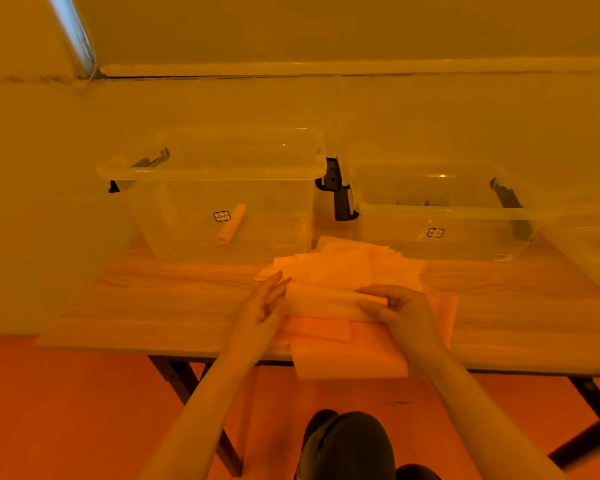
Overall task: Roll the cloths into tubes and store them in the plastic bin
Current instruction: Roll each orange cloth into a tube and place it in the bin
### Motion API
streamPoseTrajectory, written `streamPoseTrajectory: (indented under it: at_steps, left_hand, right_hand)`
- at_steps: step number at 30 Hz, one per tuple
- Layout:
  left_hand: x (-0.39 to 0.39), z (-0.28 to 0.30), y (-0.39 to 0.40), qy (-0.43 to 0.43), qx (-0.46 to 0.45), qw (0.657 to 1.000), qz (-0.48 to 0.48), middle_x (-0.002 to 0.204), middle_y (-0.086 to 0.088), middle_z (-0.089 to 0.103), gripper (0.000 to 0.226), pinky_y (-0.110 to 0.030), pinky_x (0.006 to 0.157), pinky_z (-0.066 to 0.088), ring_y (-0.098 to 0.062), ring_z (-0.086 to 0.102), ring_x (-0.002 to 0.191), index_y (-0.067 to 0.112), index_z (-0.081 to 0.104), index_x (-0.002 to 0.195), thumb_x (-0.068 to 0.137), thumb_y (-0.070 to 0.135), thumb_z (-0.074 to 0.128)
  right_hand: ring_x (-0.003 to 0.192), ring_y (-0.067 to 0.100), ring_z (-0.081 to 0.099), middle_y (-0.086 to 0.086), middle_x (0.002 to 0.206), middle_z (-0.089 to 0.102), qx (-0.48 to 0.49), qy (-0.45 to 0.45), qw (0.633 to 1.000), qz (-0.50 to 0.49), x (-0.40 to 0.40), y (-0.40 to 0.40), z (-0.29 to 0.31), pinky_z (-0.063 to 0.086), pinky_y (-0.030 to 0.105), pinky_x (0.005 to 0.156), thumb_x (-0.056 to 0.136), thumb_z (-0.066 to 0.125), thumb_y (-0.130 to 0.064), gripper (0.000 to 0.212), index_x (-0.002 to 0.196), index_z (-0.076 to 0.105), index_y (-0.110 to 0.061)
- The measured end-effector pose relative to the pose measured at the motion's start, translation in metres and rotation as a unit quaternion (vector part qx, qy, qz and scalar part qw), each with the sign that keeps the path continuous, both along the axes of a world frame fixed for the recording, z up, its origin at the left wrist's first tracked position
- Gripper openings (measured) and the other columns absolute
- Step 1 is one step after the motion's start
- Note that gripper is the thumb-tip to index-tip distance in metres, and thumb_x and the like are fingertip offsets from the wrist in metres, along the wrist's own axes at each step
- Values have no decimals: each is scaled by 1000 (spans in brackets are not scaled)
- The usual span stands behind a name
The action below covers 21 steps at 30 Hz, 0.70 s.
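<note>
A pale cloth (326,303) lies partly rolled into a tube on the wooden table (174,299), its loose flap hanging over the front edge. My left hand (265,303) touches the roll's left end with straight fingers. My right hand (400,308) grips the roll's right end, fingers curled over it. Behind the roll sits a heap of flat cloths (347,263). The left clear plastic bin (222,195) holds one rolled cloth tube (231,225). The whole scene is tinted orange.
A second clear plastic bin (440,213) stands at the back right, with black latches on both bins. A flat cloth (444,313) lies under my right wrist. The table's front edge runs under my forearms, with dark legs and my knees below.
</note>
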<state>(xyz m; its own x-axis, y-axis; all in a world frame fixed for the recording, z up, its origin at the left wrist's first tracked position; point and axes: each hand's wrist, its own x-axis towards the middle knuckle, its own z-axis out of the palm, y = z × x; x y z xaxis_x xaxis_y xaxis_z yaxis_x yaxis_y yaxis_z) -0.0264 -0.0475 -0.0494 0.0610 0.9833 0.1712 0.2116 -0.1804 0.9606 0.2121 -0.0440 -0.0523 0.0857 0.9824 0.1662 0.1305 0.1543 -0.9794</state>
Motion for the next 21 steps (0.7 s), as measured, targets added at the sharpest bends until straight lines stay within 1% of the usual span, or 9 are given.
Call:
streamPoseTrajectory:
  at_steps: [3,5,7,9,12,14,18,21]
  left_hand:
    - [-1,1,-1,6,2,1000,0,129,15,51,48,-3,86,42,22,46,106,25,39,139,94,12,53]
    - [0,2,0,0,9,1000,16,122,17,55,44,-2,83,42,22,48,104,26,43,134,94,12,54]
    - [1,3,0,-37,7,998,41,114,15,60,39,-5,80,45,15,54,102,26,51,125,91,9,58]
    - [1,5,1,-74,0,996,56,109,9,64,37,-11,77,50,7,61,97,22,57,118,86,4,64]
    - [0,7,1,-70,3,995,64,104,6,66,34,-15,73,52,3,64,87,17,64,110,80,3,70]
    - [0,7,1,-57,1,996,67,103,5,67,31,-16,73,53,-1,65,86,17,66,106,78,5,72]
    - [-1,7,4,-51,2,995,87,98,8,66,25,-14,69,53,4,63,82,17,67,100,78,6,72]
    - [-3,8,9,-49,-6,995,84,101,4,67,22,-23,71,55,-9,64,90,23,67,97,79,10,72]
  right_hand:
    - [92,3,65,-11,97,71,0,2,1000,5,0,0,1,52,17,71,79,74,-10,18,90,75,-24]
    - [91,3,65,-11,95,72,0,7,1000,13,0,-1,2,52,18,71,79,74,-8,19,89,76,-23]
    - [89,3,66,-10,94,72,2,10,1000,20,-1,-2,3,53,19,71,78,74,-5,20,88,75,-22]
    - [88,0,65,-10,94,71,2,9,1000,20,-1,-3,4,52,16,69,77,74,-3,22,88,75,-22]
    - [86,-3,64,-11,98,68,-11,13,1000,23,-1,-3,5,51,14,65,76,74,0,26,88,74,-23]
    - [85,-1,64,-11,98,68,-17,15,999,28,-1,-3,6,52,16,65,75,74,1,26,89,74,-22]
    - [88,10,68,-3,95,72,-25,67,997,27,-1,-3,5,53,20,66,74,75,0,22,90,74,-15]
    - [90,15,68,-1,99,73,-32,90,995,28,1,-4,7,54,24,66,77,74,-11,21,95,74,-20]
